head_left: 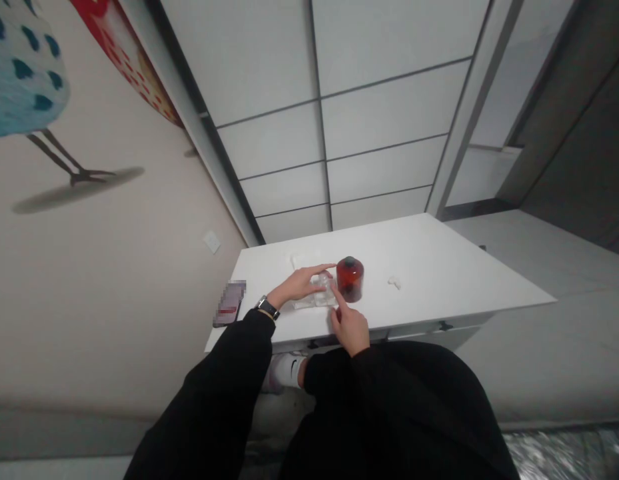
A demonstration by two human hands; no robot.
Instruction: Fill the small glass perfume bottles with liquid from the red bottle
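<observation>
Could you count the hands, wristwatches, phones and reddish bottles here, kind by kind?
Hands: 2, the left hand and the right hand
Wristwatch: 1
Phone: 1
Reddish bottle: 1
Total: 5

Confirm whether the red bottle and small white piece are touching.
Apart: in the head view, a strip of white tabletop shows between the red bottle and the small white piece.

the person's sleeves (212,393) are plain black, long and loose. just past the left cuff sits a watch (268,307) with a dark band and pale-edged case. the trousers (325,375) are black too; below, a white sock (288,371) bears a small black swoosh (294,369).
</observation>
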